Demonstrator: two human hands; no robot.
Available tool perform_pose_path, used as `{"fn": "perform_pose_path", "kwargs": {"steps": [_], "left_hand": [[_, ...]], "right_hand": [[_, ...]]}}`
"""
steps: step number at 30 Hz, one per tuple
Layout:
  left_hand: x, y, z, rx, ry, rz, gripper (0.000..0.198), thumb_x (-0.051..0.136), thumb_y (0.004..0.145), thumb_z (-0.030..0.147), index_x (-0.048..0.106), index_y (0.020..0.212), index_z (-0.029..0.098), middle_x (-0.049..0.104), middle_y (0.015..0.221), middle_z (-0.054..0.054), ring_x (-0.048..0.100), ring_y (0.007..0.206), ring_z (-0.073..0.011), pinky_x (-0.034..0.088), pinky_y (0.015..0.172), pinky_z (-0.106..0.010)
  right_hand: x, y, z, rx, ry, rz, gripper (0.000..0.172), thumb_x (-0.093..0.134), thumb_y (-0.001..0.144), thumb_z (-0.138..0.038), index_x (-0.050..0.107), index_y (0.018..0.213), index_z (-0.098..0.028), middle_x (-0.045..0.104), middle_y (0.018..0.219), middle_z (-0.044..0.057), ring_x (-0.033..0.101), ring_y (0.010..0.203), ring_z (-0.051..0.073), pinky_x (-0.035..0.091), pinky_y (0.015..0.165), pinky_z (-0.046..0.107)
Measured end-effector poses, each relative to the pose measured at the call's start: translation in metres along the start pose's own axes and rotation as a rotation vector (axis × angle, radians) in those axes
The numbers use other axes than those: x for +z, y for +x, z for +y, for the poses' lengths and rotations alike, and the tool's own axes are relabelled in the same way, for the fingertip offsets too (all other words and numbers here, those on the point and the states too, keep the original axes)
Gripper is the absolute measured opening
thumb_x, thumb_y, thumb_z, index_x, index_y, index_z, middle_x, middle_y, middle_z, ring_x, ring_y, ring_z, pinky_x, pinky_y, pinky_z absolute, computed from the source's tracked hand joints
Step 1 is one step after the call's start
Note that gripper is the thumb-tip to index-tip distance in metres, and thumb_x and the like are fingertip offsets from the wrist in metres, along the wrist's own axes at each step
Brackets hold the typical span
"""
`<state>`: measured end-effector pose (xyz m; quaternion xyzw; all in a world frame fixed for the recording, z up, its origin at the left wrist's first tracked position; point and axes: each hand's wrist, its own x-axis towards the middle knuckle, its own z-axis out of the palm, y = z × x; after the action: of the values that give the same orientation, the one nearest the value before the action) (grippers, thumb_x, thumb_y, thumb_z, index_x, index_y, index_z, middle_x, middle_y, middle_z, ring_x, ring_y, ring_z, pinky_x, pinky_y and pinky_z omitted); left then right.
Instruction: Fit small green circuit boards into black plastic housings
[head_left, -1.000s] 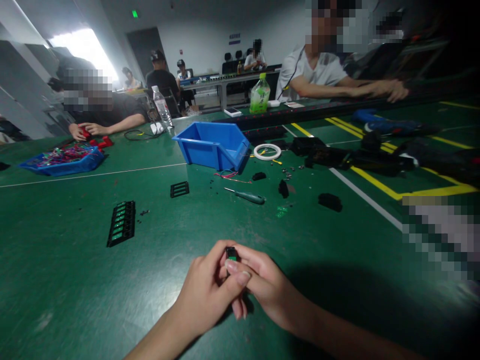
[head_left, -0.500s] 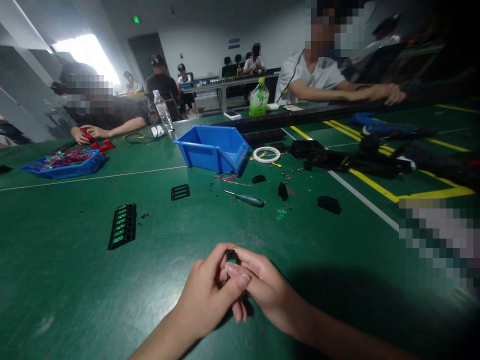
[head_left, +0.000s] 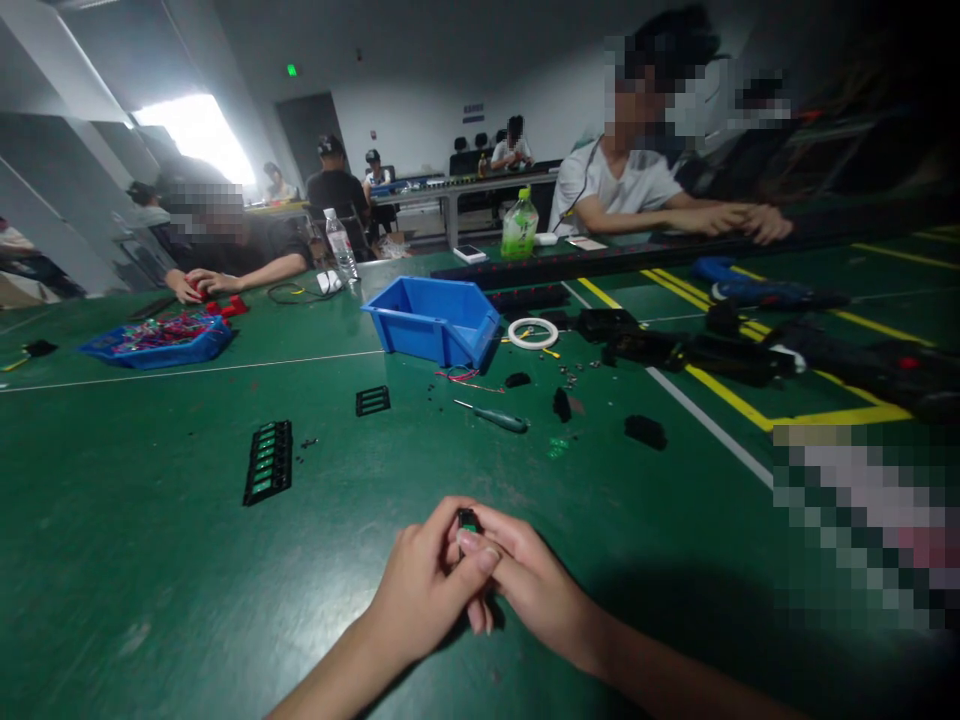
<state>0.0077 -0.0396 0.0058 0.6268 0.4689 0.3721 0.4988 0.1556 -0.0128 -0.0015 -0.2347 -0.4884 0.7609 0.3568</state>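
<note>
Both hands meet low in the middle of the view, around a small black part with a green face (head_left: pixel 469 521). My left hand (head_left: pixel 422 574) is closed on it, with the thumb across the front. From the other side my right hand (head_left: pixel 531 572) grips the same part, its thumb pressed near the green face. Most of the part is hidden by fingers. Farther off on the table lie a black slotted frame with green strips (head_left: pixel 268 462), a smaller black slotted frame (head_left: pixel 373 401) and a screwdriver (head_left: pixel 501 418).
A blue bin (head_left: pixel 420 322) stands beyond the screwdriver, beside a white ring (head_left: pixel 533 334). At left is a blue tray (head_left: pixel 176 349) of coloured wires. Black parts (head_left: pixel 645 432) and a blue power tool (head_left: pixel 750 285) lie to the right. Co-workers sit across the green table (head_left: pixel 180 580).
The camera view has shifted slightly, so the table things appear a little lower. Both hands keep nearly the same grip on the small part.
</note>
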Motion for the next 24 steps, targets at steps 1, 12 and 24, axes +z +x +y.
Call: {"fn": "perform_pose_path", "kwargs": {"steps": [1,12,24], "left_hand": [[0.0,0.0,0.002,0.0,0.009,0.002,0.04,0.054,0.102,0.051,0.056,0.125,0.019,0.067,0.052,0.003,0.068,0.045,-0.0163,0.053,0.053,-0.021],[-0.003,-0.002,0.014,0.003,0.105,0.058,0.043,0.054,0.101,0.051,0.058,0.126,0.016,0.067,0.053,0.003,0.07,0.051,-0.0181,0.051,0.055,-0.023],[-0.011,0.04,0.033,0.071,0.015,0.08,0.043,0.055,0.099,0.057,0.06,0.113,0.016,0.063,0.061,0.003,0.063,0.053,-0.0128,0.047,0.055,-0.021]], "right_hand": [[0.001,0.0,-0.001,0.005,0.003,0.0,0.033,0.06,0.101,-0.046,0.059,0.103,-0.013,0.06,0.071,-0.001,0.056,0.045,0.007,0.046,0.043,0.018],[0.001,-0.002,-0.003,0.055,-0.019,0.013,0.031,0.063,0.098,-0.047,0.06,0.104,-0.016,0.06,0.076,-0.001,0.059,0.049,0.009,0.049,0.046,0.021],[-0.027,0.035,-0.036,0.018,-0.116,0.033,0.032,0.07,0.092,-0.046,0.063,0.101,-0.016,0.065,0.078,0.001,0.061,0.053,0.012,0.054,0.049,0.024]]}}
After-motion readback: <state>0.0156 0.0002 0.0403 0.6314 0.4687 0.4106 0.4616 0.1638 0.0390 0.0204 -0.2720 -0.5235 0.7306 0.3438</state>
